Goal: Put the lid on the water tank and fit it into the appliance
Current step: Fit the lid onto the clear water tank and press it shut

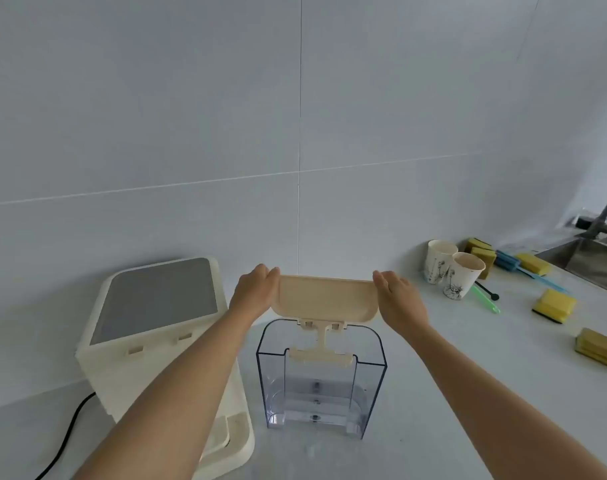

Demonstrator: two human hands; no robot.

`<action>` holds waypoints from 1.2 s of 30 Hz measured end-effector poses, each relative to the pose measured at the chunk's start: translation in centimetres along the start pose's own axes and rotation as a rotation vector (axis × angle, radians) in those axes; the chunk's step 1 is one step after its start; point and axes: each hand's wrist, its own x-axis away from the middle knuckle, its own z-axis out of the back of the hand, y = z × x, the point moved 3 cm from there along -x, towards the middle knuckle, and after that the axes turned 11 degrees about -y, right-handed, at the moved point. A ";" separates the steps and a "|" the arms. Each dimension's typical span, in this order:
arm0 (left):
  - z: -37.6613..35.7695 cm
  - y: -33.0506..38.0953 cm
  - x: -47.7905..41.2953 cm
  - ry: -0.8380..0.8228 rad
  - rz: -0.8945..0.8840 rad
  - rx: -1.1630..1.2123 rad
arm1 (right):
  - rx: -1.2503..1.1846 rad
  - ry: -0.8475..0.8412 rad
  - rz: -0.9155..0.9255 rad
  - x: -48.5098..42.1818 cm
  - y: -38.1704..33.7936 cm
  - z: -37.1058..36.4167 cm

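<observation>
Held up in the middle of the frame: a smooth cream plastic lid (324,298), long with rounded corners and a raised rim. Gripped at its left end by the left hand (253,295), fingers curled over the edge. Gripped at its right end by the right hand (401,298), pressed flat against the side. Hung from the lid's front edge, a thin cream stem with a crossbar, dipping into the tank's open top. Just below the lid, stood upright on the pale countertop (468,393): a clear bluish plastic water tank (321,379), boxy with rounded corners. At lower left, close beside the tank: a cream boxy plastic appliance (156,341) with a flat grey top. At right, well apart: two white paper cups (454,271) and rough yellow sponges (553,305).
</observation>
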 end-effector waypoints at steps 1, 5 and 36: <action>0.0 0.0 0.0 0.003 0.000 -0.051 | -0.008 0.005 -0.023 -0.1 0.0 0.0; 0.1 0.3 -0.1 -0.002 0.015 -0.135 | 0.041 0.025 -0.090 -0.2 0.0 -0.1; -0.4 -3.4 8.1 0.072 -0.133 -0.364 | 0.475 0.073 0.125 8.1 1.8 -2.8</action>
